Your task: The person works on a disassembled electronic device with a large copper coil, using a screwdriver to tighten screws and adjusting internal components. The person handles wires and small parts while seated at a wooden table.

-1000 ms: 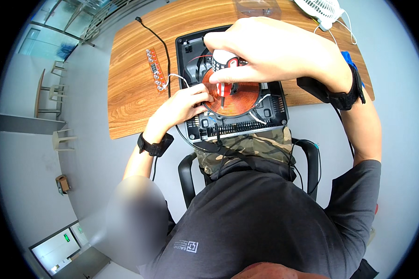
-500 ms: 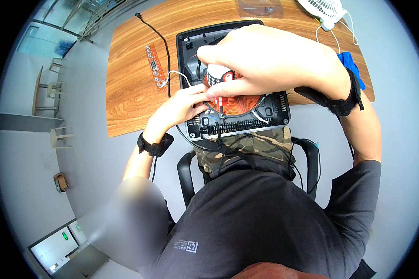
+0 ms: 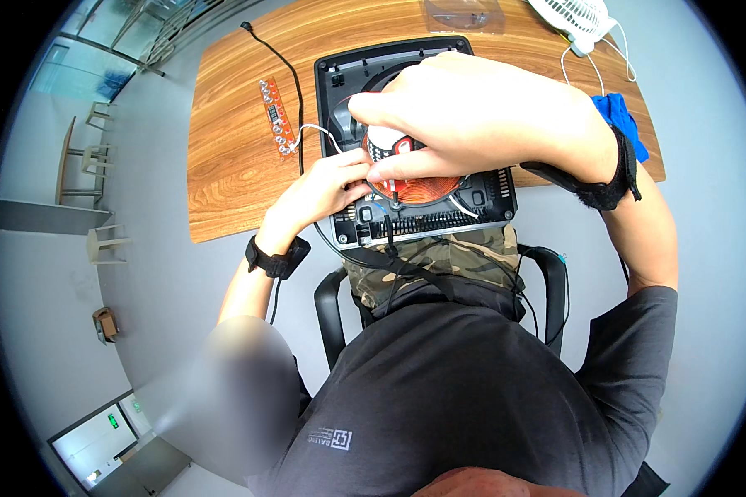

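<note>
An opened induction cooker base (image 3: 330, 91), a black shell, lies at the table's near edge and juts over my lap. A round copper coil (image 3: 429, 190) sits inside it. My right hand (image 3: 448, 120) is closed around a screwdriver (image 3: 381, 149) with a white, red and black handle. Its shaft points down at the coil's near edge, where the tip meets a screw spot. My left hand (image 3: 331, 184) is at the coil's left rim, fingers bent and closed; its fingertips are partly hidden beside my right thumb. My right hand covers much of the coil.
An orange circuit board strip (image 3: 275, 116) lies left of the base, joined by a white wire (image 3: 317, 128). A black power cord (image 3: 290, 66) runs alongside. A white fan (image 3: 580, 25), a blue cloth (image 3: 620, 120) and a clear plastic tray (image 3: 464, 15) are on the wooden table (image 3: 232, 166).
My right hand and wrist have shifted slightly left and turned, and the screwdriver handle sits a little lower. My left hand stays at the coil's rim.
</note>
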{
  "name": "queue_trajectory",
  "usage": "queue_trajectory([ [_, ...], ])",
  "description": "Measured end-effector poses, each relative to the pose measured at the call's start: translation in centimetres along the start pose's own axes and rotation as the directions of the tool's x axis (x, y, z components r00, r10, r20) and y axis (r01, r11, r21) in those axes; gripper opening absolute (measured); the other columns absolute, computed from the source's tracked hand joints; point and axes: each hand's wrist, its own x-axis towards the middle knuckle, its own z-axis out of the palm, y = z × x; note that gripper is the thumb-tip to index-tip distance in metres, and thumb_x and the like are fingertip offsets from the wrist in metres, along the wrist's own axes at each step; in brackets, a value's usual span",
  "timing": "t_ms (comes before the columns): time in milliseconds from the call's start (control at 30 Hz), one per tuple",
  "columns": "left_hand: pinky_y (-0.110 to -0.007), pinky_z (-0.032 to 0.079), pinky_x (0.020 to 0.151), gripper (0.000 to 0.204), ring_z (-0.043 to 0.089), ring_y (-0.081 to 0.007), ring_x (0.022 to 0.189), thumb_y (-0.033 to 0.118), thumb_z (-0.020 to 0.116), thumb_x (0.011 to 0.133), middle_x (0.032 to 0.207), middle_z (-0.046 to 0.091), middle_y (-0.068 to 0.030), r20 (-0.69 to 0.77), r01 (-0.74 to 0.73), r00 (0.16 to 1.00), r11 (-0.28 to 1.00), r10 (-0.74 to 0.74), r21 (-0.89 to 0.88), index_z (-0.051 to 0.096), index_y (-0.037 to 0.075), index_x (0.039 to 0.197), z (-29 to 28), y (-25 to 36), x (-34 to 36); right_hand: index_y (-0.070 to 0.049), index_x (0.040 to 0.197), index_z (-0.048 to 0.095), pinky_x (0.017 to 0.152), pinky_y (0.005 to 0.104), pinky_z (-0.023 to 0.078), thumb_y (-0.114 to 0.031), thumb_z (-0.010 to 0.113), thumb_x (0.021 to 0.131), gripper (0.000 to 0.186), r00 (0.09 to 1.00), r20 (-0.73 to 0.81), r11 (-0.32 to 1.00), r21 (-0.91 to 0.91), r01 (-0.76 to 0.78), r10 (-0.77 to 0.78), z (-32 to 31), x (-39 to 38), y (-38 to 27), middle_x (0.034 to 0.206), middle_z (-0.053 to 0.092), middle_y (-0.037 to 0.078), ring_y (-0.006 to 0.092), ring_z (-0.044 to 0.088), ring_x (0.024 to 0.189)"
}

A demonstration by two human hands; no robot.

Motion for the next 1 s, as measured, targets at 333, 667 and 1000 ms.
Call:
queue_trajectory([
  [333,-0.043,0.057,0.079,0.017,0.068,-0.0359,0.091,0.009,0.078,0.089,0.103,0.064,-0.0123,-0.04,-0.038,0.999,0.999,0.037,-0.026,0.067,0.001,0.1,0.0,0.3,-0.1,-0.007,0.103,0.059,0.072,0.0435,0.056,-0.044,0.07,0.097,0.039,0.999,0.017,1.0,0.007,0.027,-0.028,0.4,0.3,-0.2,0.081,0.069,0.013,0.0348,0.072,0.081],
  [667,-0.043,0.057,0.08,0.017,0.069,-0.0376,0.095,0.007,0.078,0.088,0.109,0.067,-0.0125,-0.038,0.018,0.999,1.0,-0.018,-0.021,0.071,0.003,0.103,-0.2,1.0,0.0,-0.007,0.103,0.058,0.07,0.042,0.056,-0.044,0.071,0.096,0.04,0.998,0.043,0.999,0.031,0.037,-0.038,0.5,0.2,-0.6,0.082,0.07,0.013,0.0347,0.071,0.08],
  [1000,-0.044,0.056,0.082,0.015,0.067,-0.0375,0.097,0.005,0.076,0.087,0.111,0.067,-0.013,0.005,0.022,1.0,1.0,-0.022,0.016,0.068,0.001,0.099,-0.2,0.7,-0.2,-0.007,0.098,0.058,0.068,0.042,0.056,-0.045,0.07,0.098,0.04,0.999,0.027,0.999,-0.013,0.048,-0.047,0.4,-0.2,-1.6,0.082,0.071,0.012,0.0339,0.072,0.079],
])
